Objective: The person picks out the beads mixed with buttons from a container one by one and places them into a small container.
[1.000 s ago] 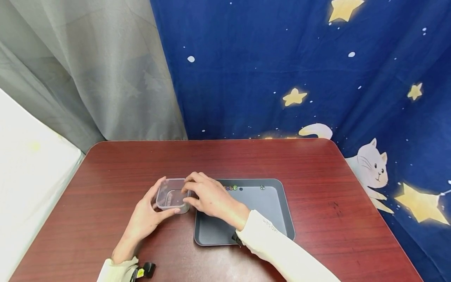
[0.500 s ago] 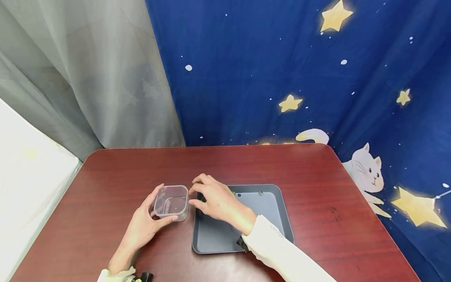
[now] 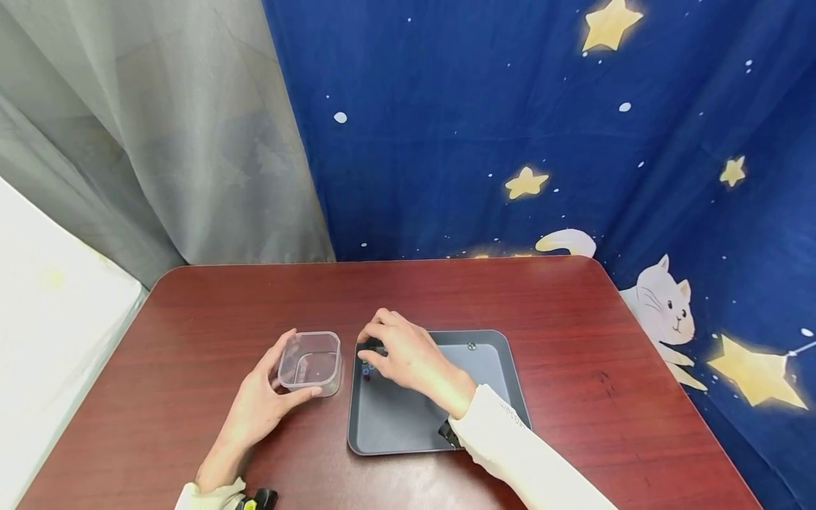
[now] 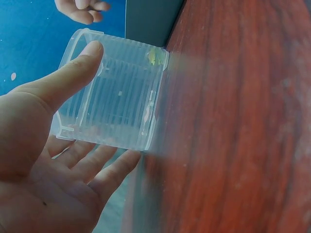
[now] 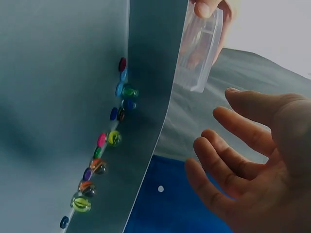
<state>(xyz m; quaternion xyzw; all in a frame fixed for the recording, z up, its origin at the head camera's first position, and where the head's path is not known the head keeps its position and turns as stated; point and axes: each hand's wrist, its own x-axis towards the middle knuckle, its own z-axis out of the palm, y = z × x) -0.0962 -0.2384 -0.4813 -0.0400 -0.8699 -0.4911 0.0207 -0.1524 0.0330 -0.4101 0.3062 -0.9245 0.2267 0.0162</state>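
Observation:
My left hand [image 3: 251, 407] grips a clear square plastic container [image 3: 328, 387] standing on the table, thumb on the near side and fingers round the left. In the left wrist view a small yellow-green patch [image 4: 154, 56] shows low in the container. My right hand [image 3: 414, 358] hovers over the back left corner of a grey tray [image 3: 427, 435], fingers parted and holding nothing. Along the tray's edge, in the right wrist view, lie several glass marbles [image 5: 114, 138] and small flat coloured pieces [image 5: 101, 140]. A lone marble [image 3: 472, 346] sits at the tray's back right.
Both objects stand on a reddish-brown wooden table [image 3: 574, 397]. Behind it hang a grey curtain [image 3: 223, 142] and a blue starry curtain [image 3: 433, 142]. A white surface [image 3: 51, 319] is at the left.
My right hand has moved right, from over the container to over the tray's back left corner. Small pieces now show near its thumb. The left hand keeps its hold on the container.

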